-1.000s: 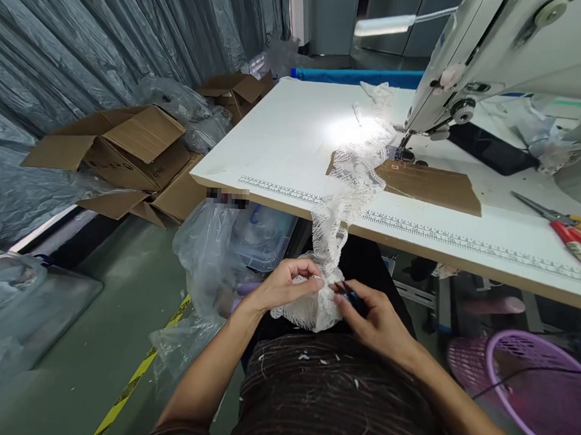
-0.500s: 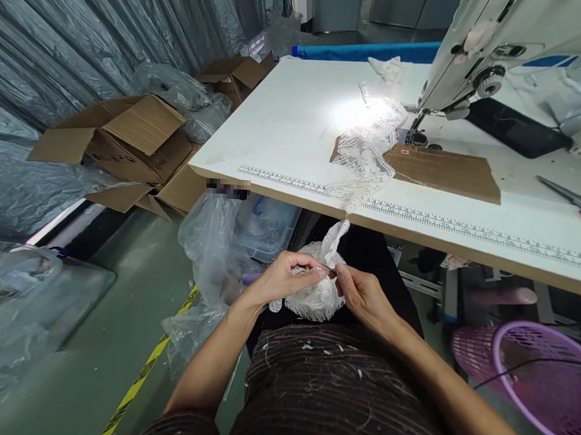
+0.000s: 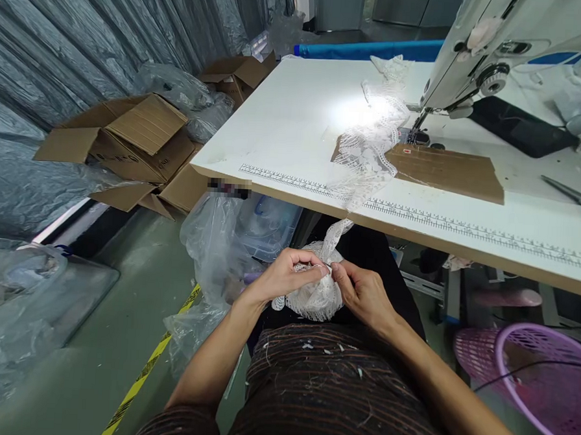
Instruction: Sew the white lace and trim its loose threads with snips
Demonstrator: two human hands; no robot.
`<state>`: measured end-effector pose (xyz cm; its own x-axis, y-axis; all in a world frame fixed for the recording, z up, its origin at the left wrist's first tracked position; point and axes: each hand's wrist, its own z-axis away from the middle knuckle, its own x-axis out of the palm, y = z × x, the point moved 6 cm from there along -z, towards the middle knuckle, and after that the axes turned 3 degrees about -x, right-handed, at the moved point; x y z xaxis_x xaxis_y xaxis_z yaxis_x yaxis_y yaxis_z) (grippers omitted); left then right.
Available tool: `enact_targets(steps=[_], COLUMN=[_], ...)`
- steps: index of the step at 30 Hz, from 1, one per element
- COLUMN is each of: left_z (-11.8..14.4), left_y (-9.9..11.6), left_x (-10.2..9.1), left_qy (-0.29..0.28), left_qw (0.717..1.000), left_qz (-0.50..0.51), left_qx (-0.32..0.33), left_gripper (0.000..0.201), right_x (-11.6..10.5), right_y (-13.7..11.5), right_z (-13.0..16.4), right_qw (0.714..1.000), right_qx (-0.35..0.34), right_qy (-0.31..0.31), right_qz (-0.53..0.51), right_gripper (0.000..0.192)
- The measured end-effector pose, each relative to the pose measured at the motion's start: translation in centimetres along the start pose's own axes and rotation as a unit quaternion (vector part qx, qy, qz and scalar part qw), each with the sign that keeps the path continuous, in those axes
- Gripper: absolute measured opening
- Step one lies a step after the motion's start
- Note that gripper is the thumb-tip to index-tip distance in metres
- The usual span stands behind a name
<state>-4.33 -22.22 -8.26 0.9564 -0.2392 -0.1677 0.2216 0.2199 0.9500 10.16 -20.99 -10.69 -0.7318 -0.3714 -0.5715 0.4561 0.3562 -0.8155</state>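
White lace trim (image 3: 318, 300) lies bunched in my lap, and a strip of it runs up over the table edge. My left hand (image 3: 290, 276) is closed on this lace, thumb and fingers pinching it near the top of the bundle. Close by on the right, the thumb and forefinger of my right hand (image 3: 359, 287) are pressed together at the lace. Something slim shows between the two hands, too small to name. More lace (image 3: 367, 147) stretches across the tabletop beside the sewing machine's needle area.
A sewing machine (image 3: 492, 79) stands on the white table (image 3: 276, 126), with brown cardboard (image 3: 448, 174) below its needle. Scissors (image 3: 571, 193) lie at the right. A purple basket (image 3: 501, 365) is on the floor at right; open cartons (image 3: 144, 125) and plastic bags (image 3: 211, 239) are at left.
The right fingers have shifted slightly at the lace, and the dark slim thing between the hands shows less. The left hand keeps its hold. The view has moved a little.
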Motion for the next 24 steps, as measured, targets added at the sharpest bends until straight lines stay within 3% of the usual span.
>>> enact_targets(steps=[7,16,19,24], left_z=[-0.44,-0.51,-0.54,-0.83], left_y=[-0.03,-0.12,-0.17,-0.26], left_x=[0.34,0.35,0.53,0.99], left_qy=[-0.019,-0.034,-0.042,-0.055], left_qw=[1.0,0.999,0.999,0.997], left_qz=[-0.001,0.006,0.011,0.043], left_qx=[0.0,-0.006,-0.007,0.018], left_gripper=[0.018,0.02,0.023,0.028], right_x=[0.08,-0.18,0.17,0.35], right_y=[0.68,0.38,0.72,0.67], right_z=[0.57,0.2,0.29,1.02], right_qw=[0.995,0.999,0.994,0.959], right_qx=[0.022,0.015,0.025,0.05], right_qy=[0.003,-0.004,-0.005,-0.034], right_qz=[-0.093,-0.034,-0.109,-0.276], right_gripper=[0.053,0.045,0.04,0.032])
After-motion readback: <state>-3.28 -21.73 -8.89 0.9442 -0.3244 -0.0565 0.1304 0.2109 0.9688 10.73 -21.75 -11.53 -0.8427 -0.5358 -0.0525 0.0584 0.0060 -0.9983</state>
